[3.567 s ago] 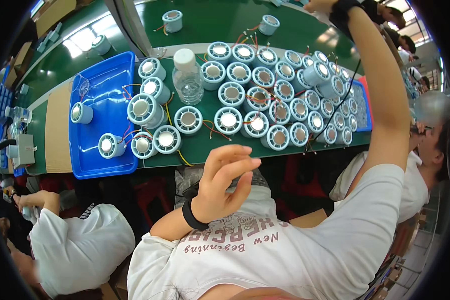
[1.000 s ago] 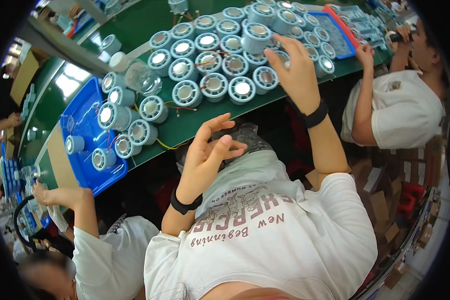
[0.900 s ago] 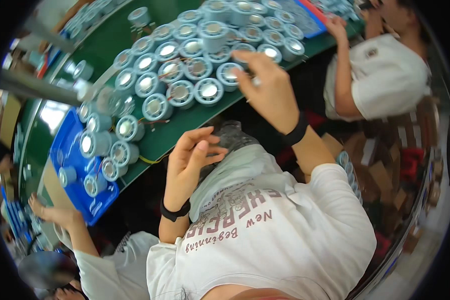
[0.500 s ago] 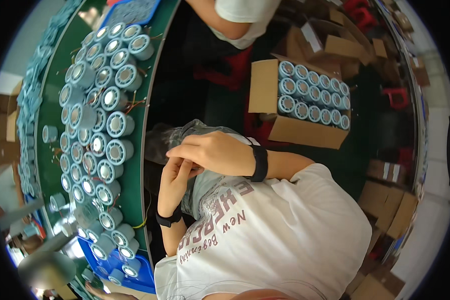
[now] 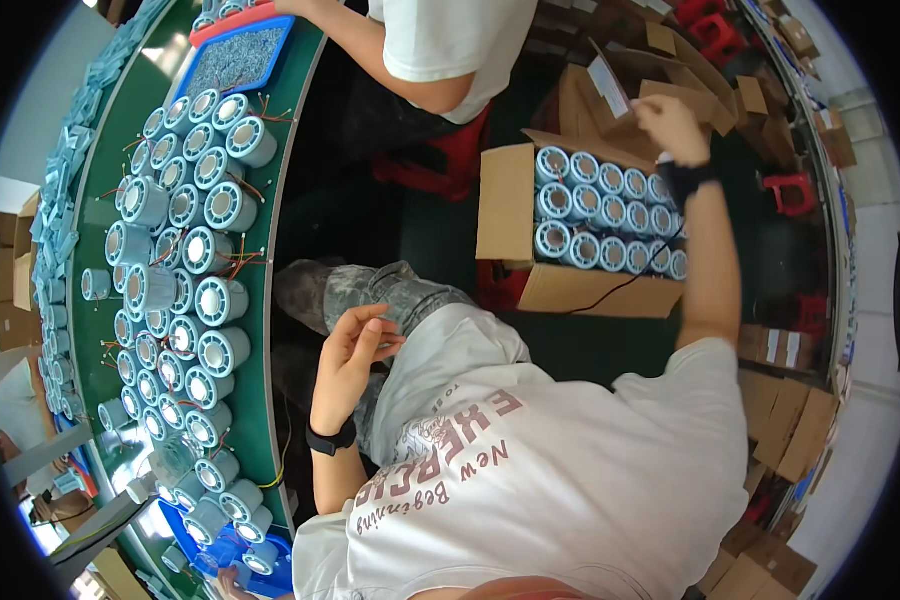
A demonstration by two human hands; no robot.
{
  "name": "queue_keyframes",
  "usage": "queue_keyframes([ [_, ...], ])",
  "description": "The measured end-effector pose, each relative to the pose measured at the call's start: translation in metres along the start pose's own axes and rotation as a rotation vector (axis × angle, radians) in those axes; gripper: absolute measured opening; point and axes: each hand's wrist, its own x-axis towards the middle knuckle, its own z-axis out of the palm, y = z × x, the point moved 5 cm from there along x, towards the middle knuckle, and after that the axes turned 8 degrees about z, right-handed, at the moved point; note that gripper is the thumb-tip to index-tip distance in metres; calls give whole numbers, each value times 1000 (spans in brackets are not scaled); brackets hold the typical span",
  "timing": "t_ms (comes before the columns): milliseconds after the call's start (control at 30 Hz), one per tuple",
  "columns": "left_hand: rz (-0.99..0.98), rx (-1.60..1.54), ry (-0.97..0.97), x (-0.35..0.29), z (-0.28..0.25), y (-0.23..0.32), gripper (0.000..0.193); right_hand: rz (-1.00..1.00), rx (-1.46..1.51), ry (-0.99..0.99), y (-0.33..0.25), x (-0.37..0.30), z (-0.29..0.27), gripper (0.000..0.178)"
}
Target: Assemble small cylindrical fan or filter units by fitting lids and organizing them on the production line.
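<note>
**Head view: right hand at the flap of a carton full of grey cylinders**

Head camera shows the right hand (image 5: 673, 127) stretched out over an open cardboard box (image 5: 500, 200) on the floor, its fingers closed on the raised flap (image 5: 610, 95) at the far edge of the box. Rows of grey cylindrical parts (image 5: 602, 210) with white round ends stand packed inside, directly below and just on the near side of that hand; the wrist carries a black band. A dark cable (image 5: 610, 288) runs across the box's near flap.

The left hand (image 5: 355, 355) hovers over the lap, fingers loosely curled and half open, holding nothing that can be made out; it is well apart from the box and lies nearer the green workbench (image 5: 280, 200). On that bench stand many more grey cylinders (image 5: 220, 300) with coloured wires. A second person in a white shirt (image 5: 450, 40) sits further along the bench, beside a blue tray (image 5: 232, 60) of small grey pieces.
</note>
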Motion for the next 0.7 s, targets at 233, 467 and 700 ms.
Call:
queue_keyframes([
  [233, 15, -72, 203, 30, -32, -42, 27, 515, -359, -78, 281, 289, -80, 55],
  [467, -143, 35, 488, 7, -35, -57, 27, 449, -432, -172, 236, 277, 108, 67],
  [700, -173, 28, 459, 29, -21, -63, 28, 669, -487, 18, 259, 282, 70, 41],
])
